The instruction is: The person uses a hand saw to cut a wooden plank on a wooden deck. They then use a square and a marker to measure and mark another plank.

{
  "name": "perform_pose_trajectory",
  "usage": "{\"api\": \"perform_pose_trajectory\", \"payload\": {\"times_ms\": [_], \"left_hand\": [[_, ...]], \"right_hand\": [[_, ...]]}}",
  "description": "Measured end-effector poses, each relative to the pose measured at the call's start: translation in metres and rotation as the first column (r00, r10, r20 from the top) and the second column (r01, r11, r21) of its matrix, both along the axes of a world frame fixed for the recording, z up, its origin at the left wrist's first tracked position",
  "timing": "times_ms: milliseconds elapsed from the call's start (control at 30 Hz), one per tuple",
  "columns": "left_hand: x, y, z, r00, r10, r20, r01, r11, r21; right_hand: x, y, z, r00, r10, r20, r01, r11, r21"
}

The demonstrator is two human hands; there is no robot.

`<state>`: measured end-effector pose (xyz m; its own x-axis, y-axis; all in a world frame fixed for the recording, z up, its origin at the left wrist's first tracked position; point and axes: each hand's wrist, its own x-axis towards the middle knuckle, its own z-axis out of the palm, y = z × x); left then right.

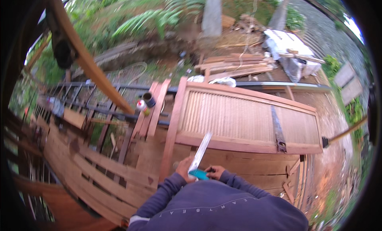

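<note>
My left hand (184, 168) is closed on a square with a steel blade (201, 148) and a teal handle (201, 174), which lies at the lower corner of a louvered wooden panel (227, 115). My right hand (215, 172) is closed at the right end of the teal handle; a small dark thing shows in its fingers, too small to name. A handsaw (280, 133) lies across the panel, to the right of both hands. A long wooden stile (172, 133) runs along the panel's left side, beside my left hand.
Wooden strips (155, 107) carry a dark can (149, 99) and a white bottle (141, 105). A wooden beam (93, 60) slants at upper left, with slatted planks (95, 163) below. Stacked boards (234, 66) and white-covered bundles (290, 46) lie beyond the panel.
</note>
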<state>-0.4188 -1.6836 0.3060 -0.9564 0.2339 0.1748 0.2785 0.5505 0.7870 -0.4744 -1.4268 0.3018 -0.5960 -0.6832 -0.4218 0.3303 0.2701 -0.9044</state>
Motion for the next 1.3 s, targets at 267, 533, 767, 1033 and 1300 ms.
{"api": "perform_pose_trajectory", "payload": {"times_ms": [267,533,767,1033,1300], "left_hand": [[-0.059,-0.039,-0.034,0.642,-0.049,0.765,-0.426,0.807,0.408],[-0.110,-0.044,-0.069,0.538,0.047,0.841,-0.582,0.743,0.331],[-0.143,-0.089,-0.146,0.376,0.589,0.715,-0.883,0.462,0.085],[-0.127,-0.145,-0.229,0.321,0.815,0.483,-0.859,0.465,-0.213],[-0.132,-0.140,-0.238,0.217,0.510,0.832,-0.953,0.296,0.067]], "right_hand": [[-0.085,-0.068,-0.015,0.974,0.194,-0.116,-0.158,0.951,0.264],[-0.153,-0.128,-0.038,0.964,0.245,-0.102,-0.185,0.894,0.407],[-0.221,-0.174,-0.145,0.953,0.186,-0.240,-0.052,0.878,0.476],[-0.274,-0.208,-0.219,0.911,0.189,-0.367,0.102,0.758,0.644],[-0.254,-0.230,-0.215,0.849,0.198,-0.490,0.178,0.766,0.618]]}}
